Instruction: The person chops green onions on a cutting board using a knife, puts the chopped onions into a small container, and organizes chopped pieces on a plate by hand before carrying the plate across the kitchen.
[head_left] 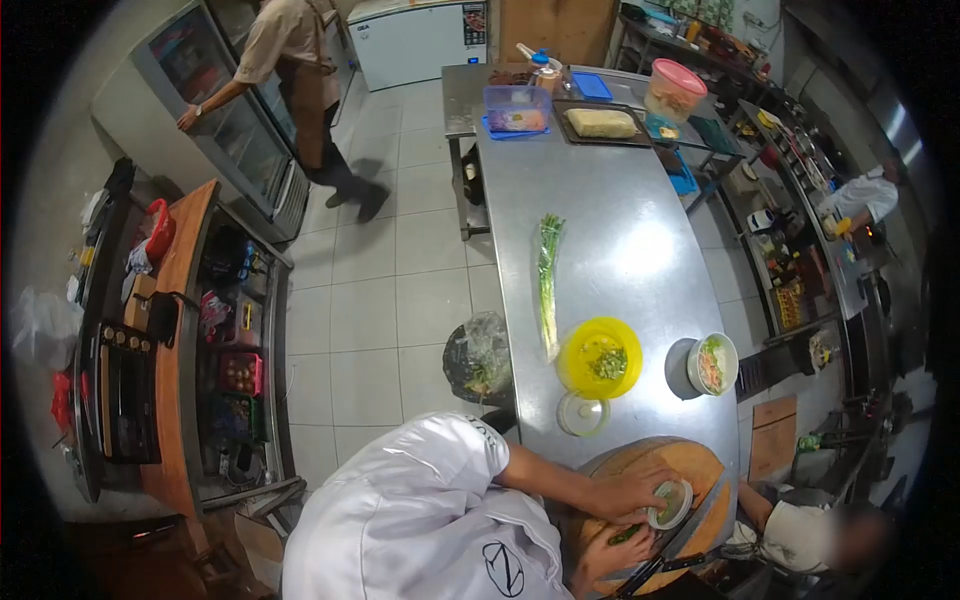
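Observation:
My left hand [637, 493] is closed around the side of a small clear tub [672, 505] with something green inside, tilted over the round wooden cutting board [640, 462]. Just below it, my right hand [606, 556] curls around some green vegetable pieces [626, 535] close to the tub's edge. A black-handled knife [645, 577] lies at the board's near right side, partly hidden. Beyond the board stand a yellow bowl [574, 372] with chopped greens and a round translucent lid [583, 414].
Spring onions [549, 285] lie along the steel table [610, 240]. A white bowl [713, 364] of cut vegetables stands right. Farther back are a tray [570, 118] and a pink-lidded bucket [672, 95]. A bag-lined bin [478, 350] is left; other people are nearby.

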